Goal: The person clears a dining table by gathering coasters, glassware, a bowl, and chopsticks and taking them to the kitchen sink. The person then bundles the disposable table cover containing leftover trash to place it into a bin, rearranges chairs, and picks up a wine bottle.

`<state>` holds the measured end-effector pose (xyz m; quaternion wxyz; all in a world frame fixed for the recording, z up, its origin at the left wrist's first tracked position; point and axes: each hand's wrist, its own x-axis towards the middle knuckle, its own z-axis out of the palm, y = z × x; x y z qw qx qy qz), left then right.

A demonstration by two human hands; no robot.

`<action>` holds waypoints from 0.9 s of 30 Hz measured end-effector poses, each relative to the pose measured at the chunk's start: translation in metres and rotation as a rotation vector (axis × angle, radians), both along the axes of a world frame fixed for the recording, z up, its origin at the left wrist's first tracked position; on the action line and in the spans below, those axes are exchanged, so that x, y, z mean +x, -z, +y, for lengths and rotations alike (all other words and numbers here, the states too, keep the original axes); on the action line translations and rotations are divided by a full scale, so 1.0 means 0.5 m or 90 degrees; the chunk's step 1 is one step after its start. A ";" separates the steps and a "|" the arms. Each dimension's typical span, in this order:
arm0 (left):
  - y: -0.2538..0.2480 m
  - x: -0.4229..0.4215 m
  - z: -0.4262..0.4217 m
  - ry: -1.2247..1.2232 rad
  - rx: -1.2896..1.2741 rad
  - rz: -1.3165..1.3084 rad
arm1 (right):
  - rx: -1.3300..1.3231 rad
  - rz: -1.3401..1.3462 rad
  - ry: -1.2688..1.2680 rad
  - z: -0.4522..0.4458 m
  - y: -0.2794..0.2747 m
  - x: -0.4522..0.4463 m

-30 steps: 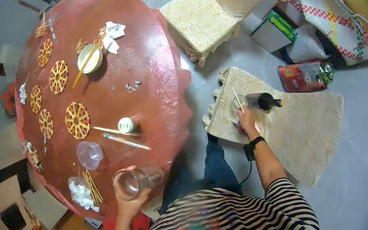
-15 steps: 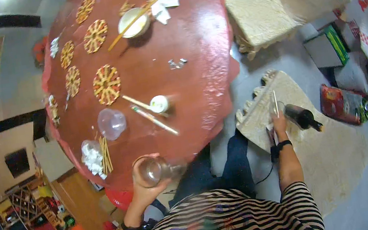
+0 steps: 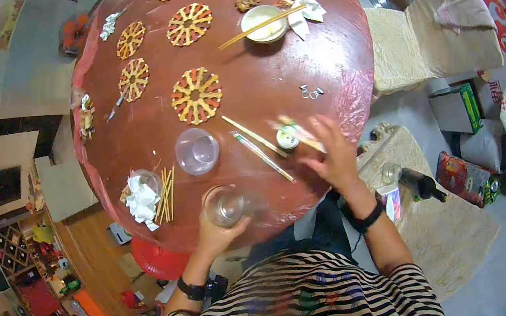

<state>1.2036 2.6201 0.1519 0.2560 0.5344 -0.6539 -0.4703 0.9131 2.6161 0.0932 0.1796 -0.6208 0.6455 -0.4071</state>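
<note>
My left hand (image 3: 222, 234) is wrapped round a clear glass vessel (image 3: 228, 207) at the table's near edge. To its right my right hand (image 3: 335, 151) hovers over the table, thumb and fingers spread. A motion-blurred pale stick or wrapped packet (image 3: 304, 135) lies by its fingertips, and contact is unclear. Just left of it is a small white-lidded jar (image 3: 287, 138). Pale chopsticks (image 3: 253, 135) and a long wrapped packet (image 3: 264, 156) rest further left. A clear plastic bowl (image 3: 197, 151) stands beyond the glass vessel.
The red-covered table (image 3: 256, 91) holds several lattice rounds (image 3: 197, 96), a white bowl (image 3: 265, 24) with chopsticks across it, crumpled tissues (image 3: 141, 201) and loose sticks (image 3: 166, 195). On the covered chair (image 3: 451, 239) at right are a glass cup (image 3: 392, 172) and a dark bottle (image 3: 421, 184).
My right hand has left the chair and the glass cup and come over the table by the white-lidded jar. My left hand keeps the glass vessel. The view has shifted.
</note>
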 end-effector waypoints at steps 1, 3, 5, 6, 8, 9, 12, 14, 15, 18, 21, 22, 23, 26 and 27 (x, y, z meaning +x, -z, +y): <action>0.000 0.010 -0.005 -0.004 -0.002 -0.004 | 0.069 0.023 -0.034 -0.023 -0.010 0.023; -0.004 0.033 -0.015 0.029 0.002 -0.041 | 0.207 0.067 -0.102 -0.058 -0.019 0.056; -0.007 0.054 -0.020 0.044 0.005 -0.061 | 0.147 0.059 -0.099 -0.073 0.030 0.067; -0.008 0.059 -0.023 0.043 0.004 -0.060 | 0.155 0.049 -0.093 -0.076 0.035 0.067; -0.002 0.058 -0.030 0.025 0.002 -0.028 | 0.138 0.005 -0.058 -0.063 0.029 0.052; 0.000 0.058 -0.029 0.006 0.003 -0.003 | 0.114 -0.031 -0.031 -0.047 0.008 0.046; -0.003 0.045 -0.030 -0.007 0.019 0.056 | 0.084 -0.056 0.110 0.044 -0.021 -0.002; -0.020 0.022 -0.035 0.019 0.023 0.051 | 0.126 -0.050 0.250 0.147 -0.017 -0.047; -0.026 0.011 -0.036 0.042 0.016 0.042 | 0.124 -0.035 0.317 0.201 -0.001 -0.069; -0.031 -0.020 -0.038 0.101 -0.013 0.009 | 0.162 -0.026 0.481 0.350 0.113 -0.127; -0.039 -0.074 -0.025 0.116 0.000 0.003 | 0.289 -0.025 0.551 0.452 0.272 -0.167; -0.034 -0.083 -0.021 0.141 -0.018 -0.003 | 0.315 0.003 0.545 0.464 0.313 -0.176; -0.025 -0.096 -0.012 0.158 -0.009 0.002 | 0.341 0.025 0.528 0.472 0.358 -0.178; -0.009 -0.111 0.009 0.144 -0.007 -0.010 | 0.382 0.010 0.516 0.472 0.470 -0.189; -0.006 -0.108 0.016 0.147 -0.025 -0.052 | 0.385 0.026 0.491 0.480 0.511 -0.194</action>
